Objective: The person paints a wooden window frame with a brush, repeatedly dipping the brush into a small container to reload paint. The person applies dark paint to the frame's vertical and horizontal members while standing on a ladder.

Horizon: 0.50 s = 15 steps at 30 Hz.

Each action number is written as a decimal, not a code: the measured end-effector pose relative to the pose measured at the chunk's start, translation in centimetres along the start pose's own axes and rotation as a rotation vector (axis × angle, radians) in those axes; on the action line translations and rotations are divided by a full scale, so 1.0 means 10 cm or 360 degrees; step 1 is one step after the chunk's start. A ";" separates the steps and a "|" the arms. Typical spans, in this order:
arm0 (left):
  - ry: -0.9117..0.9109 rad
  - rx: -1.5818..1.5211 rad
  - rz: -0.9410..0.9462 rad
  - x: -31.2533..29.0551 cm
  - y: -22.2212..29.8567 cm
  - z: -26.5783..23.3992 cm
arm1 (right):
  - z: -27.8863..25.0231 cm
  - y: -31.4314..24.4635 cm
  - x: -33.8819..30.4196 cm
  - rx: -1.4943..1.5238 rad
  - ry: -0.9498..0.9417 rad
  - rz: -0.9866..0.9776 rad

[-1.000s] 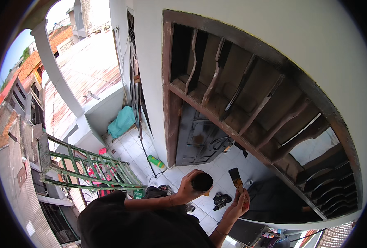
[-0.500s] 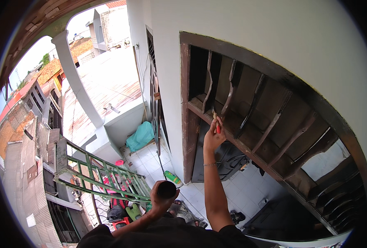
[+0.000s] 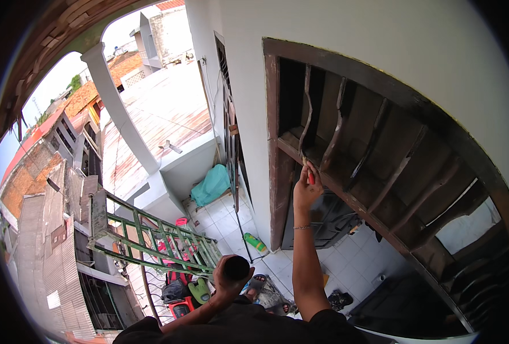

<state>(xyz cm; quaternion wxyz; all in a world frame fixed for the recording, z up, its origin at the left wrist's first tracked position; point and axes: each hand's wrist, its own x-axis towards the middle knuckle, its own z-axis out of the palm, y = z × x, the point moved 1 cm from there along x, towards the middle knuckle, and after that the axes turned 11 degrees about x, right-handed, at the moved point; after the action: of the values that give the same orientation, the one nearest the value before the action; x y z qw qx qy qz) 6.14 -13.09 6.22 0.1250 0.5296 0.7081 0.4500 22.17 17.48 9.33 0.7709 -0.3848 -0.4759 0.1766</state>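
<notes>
My right hand (image 3: pixel 307 194) is raised and closed around a small paintbrush (image 3: pixel 311 179) with a red handle. Its tip meets the foot of the leftmost wavy slat (image 3: pixel 306 109), close to the lower rail of a dark brown wooden frame (image 3: pixel 272 103) set in the wall. Lower down and to the left, my left hand (image 3: pixel 225 288) grips a round container (image 3: pixel 236 268) from the side. The container's mouth faces up and looks black inside; I cannot make out its contents. Several more slats stand to the right, brown with darker patches.
A green metal ladder (image 3: pixel 151 241) leans at the left. Below on white tiles lie a teal cloth (image 3: pixel 211 184), a green bottle (image 3: pixel 255 242), a red and black bag (image 3: pixel 178 282) and sandals (image 3: pixel 340 299). A white wall (image 3: pixel 380 34) surrounds the frame; rooftops show beyond the pillar (image 3: pixel 119 109).
The whole view has shifted, so the frame and floor things sit further right. The brush remains at the leftmost slat's foot, its tip slightly lower. Both hands keep their holds.
</notes>
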 end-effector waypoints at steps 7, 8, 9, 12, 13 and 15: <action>0.0034 0.0008 0.0057 0.07 0.06 0.06 | 0.00 -0.07 0.15 -0.0094 0.0119 -0.0043; 0.0014 0.0013 0.0107 0.06 0.05 0.05 | 0.02 -0.06 0.14 -0.0105 0.0025 -0.0022; 0.0023 -0.0039 0.0086 0.05 0.05 0.05 | 0.06 -0.07 0.14 -0.0111 -0.0081 -0.0009; 0.0064 -0.0191 0.0069 0.04 0.05 0.10 | -0.03 -0.05 -0.08 -0.0085 -0.0067 -0.0172; 0.0090 -0.0236 0.0091 0.05 0.02 0.14 | -0.06 -0.01 -0.10 -0.0071 -0.0024 -0.0150; 0.0103 -0.0294 0.0100 0.07 0.01 0.17 | -0.01 0.05 0.02 -0.0196 0.0038 -0.0197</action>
<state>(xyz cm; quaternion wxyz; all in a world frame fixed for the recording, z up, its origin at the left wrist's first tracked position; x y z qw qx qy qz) 7.05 -11.67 5.56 0.1362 0.5230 0.6503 0.5338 22.43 17.84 9.06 0.7607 -0.4033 -0.4997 0.0944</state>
